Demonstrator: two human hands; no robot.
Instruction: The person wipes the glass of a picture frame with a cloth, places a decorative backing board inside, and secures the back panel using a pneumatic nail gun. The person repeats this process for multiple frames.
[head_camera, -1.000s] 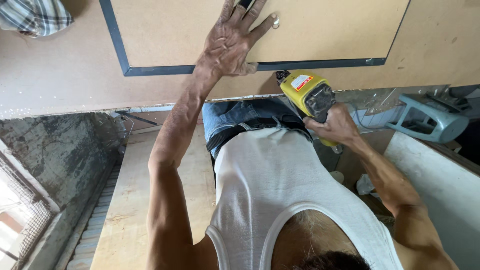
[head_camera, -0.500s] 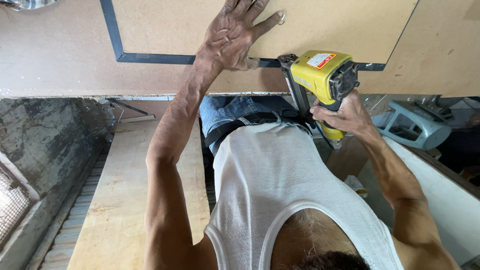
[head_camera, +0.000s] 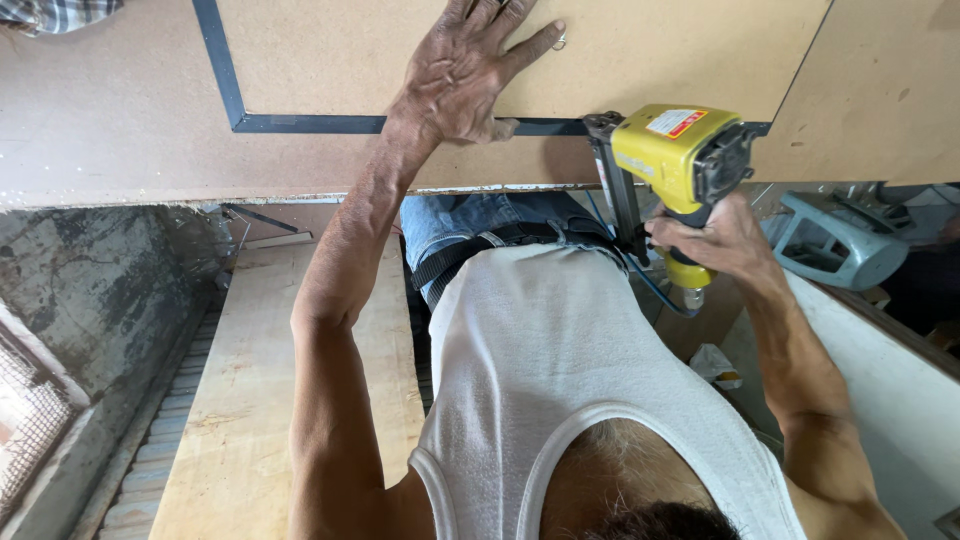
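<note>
Right hand (head_camera: 722, 243), centre right: clamped on the yellow nailer (head_camera: 672, 158), its nose on the dark strip (head_camera: 300, 124) along the panel (head_camera: 330, 50). Left hand (head_camera: 462, 70), top centre: spread flat on the panel, just left of the nose; a slipped or skewed shot could catch its thumb or split the strip

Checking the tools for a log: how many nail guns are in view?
1. The yellow nail gun is in the right hand, nose at the dark strip on the board. Others may be hidden.
</note>
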